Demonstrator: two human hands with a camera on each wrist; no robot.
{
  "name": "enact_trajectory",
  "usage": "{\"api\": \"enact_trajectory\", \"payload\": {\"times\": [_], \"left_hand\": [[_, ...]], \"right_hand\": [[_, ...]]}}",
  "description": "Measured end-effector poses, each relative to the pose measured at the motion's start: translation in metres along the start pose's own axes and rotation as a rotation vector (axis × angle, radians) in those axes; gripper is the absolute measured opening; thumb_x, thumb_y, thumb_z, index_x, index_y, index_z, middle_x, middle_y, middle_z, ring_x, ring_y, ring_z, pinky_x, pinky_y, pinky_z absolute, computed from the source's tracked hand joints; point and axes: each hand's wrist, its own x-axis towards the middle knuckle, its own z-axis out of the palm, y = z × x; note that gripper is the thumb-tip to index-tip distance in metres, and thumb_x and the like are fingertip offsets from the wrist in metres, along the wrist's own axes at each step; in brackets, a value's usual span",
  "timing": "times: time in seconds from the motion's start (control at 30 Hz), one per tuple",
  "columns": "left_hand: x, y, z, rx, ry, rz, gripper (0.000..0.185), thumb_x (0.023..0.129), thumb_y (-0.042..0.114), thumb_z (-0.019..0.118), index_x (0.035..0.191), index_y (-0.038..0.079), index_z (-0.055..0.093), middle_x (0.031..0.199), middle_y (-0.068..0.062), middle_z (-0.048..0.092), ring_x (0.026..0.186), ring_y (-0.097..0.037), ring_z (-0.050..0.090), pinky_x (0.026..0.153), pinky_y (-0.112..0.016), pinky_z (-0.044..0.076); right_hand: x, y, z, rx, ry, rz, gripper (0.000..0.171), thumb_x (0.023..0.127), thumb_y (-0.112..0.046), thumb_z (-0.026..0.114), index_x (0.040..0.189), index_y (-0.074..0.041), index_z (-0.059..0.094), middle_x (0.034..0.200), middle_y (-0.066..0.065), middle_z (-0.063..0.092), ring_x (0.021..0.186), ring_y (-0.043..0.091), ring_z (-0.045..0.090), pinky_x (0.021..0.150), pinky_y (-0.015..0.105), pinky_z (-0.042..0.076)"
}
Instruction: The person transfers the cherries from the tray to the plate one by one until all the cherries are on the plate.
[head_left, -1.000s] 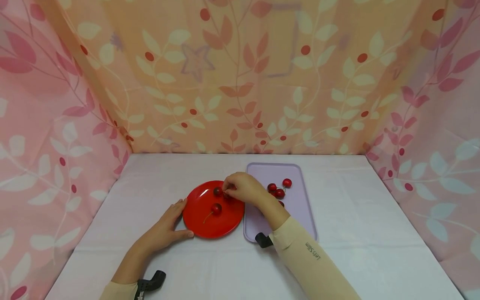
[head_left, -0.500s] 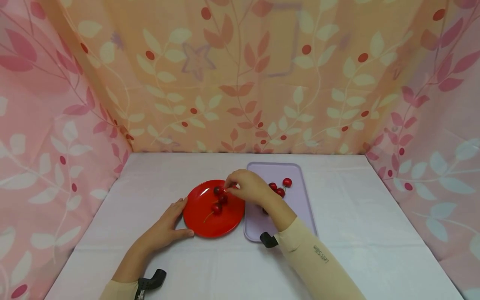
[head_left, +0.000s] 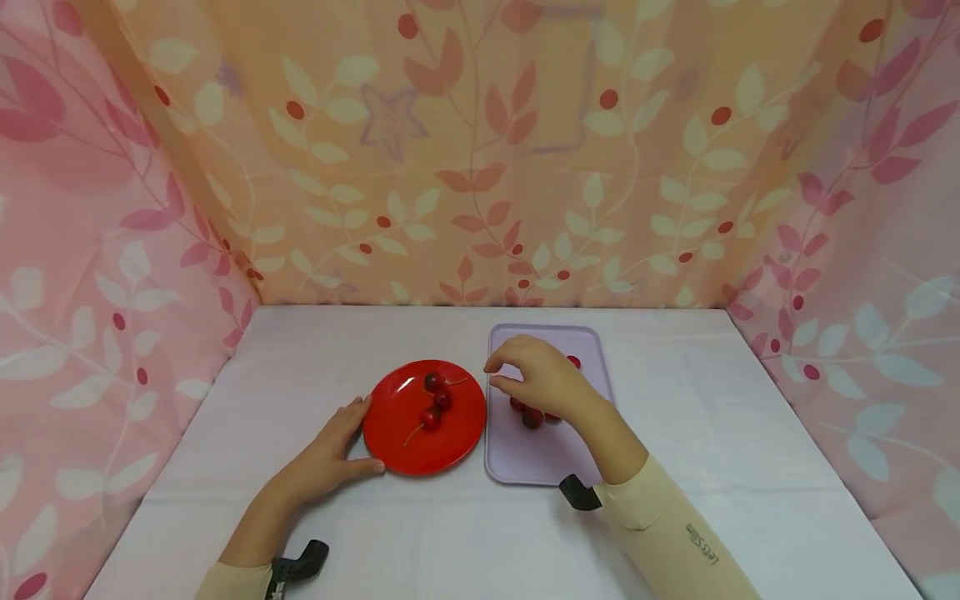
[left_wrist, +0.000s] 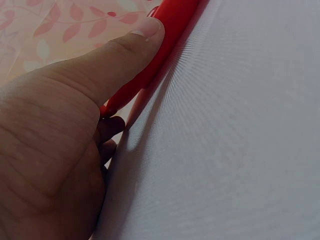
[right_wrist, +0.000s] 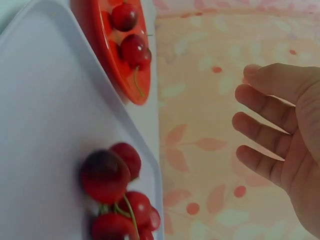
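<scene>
A red plate lies on the white table with three cherries on it. My left hand rests flat on the table, thumb and fingers straight against the plate's left rim. Right of the plate is a lilac tray with several cherries. My right hand hovers over the tray's left part with relaxed fingers and holds nothing. In the right wrist view, the tray's cherries lie below the palm. The hand hides some of them in the head view.
Patterned cloth walls close in the table at the back and both sides. Bare white tablecloth lies right of the tray and in front of the plate.
My right hand let go of a cherry on the red plate and moved right, over the lilac tray. The plate now has three cherries. The left hand stayed put.
</scene>
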Motion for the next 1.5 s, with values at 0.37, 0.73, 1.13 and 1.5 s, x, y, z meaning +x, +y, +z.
{"api": "enact_trajectory", "payload": {"times": [0.37, 0.73, 1.13, 1.5], "left_hand": [[-0.001, 0.001, 0.000, 0.002, -0.002, -0.009, 0.112, 0.079, 0.056, 0.082, 0.165, 0.018, 0.021, 0.170, -0.012, 0.022, 0.156, -0.041, 0.014, 0.119, -0.069, 0.021], [-0.002, 0.000, 0.000, 0.010, 0.006, 0.002, 0.112, 0.079, 0.056, 0.083, 0.165, 0.017, 0.021, 0.170, -0.013, 0.023, 0.156, -0.042, 0.015, 0.118, -0.070, 0.022], [0.001, -0.001, 0.001, 0.001, 0.003, 0.007, 0.113, 0.078, 0.055, 0.083, 0.165, 0.018, 0.022, 0.170, -0.012, 0.024, 0.156, -0.040, 0.015, 0.121, -0.069, 0.019], [0.001, -0.002, 0.001, 0.001, 0.002, 0.002, 0.113, 0.077, 0.057, 0.083, 0.165, 0.021, 0.021, 0.170, -0.009, 0.024, 0.157, -0.038, 0.015, 0.121, -0.068, 0.020]], "right_hand": [[-0.039, 0.013, -0.015, -0.019, 0.115, -0.027, 0.014, 0.090, -0.016, 0.079, 0.103, -0.021, 0.077, 0.099, -0.007, 0.072, 0.092, 0.012, 0.062, 0.085, 0.033, 0.055], [-0.070, 0.033, -0.012, -0.003, 0.189, 0.053, 0.015, 0.087, -0.017, 0.083, 0.101, -0.018, 0.076, 0.100, -0.006, 0.073, 0.100, 0.013, 0.063, 0.092, 0.042, 0.056], [-0.078, 0.054, -0.003, 0.054, 0.139, 0.215, 0.015, 0.089, -0.017, 0.080, 0.104, -0.016, 0.076, 0.102, -0.007, 0.072, 0.104, 0.020, 0.066, 0.098, 0.048, 0.053], [-0.080, 0.075, 0.014, 0.101, 0.074, 0.340, 0.015, 0.089, -0.020, 0.079, 0.102, -0.016, 0.075, 0.101, -0.004, 0.074, 0.102, 0.021, 0.068, 0.094, 0.048, 0.056]]}}
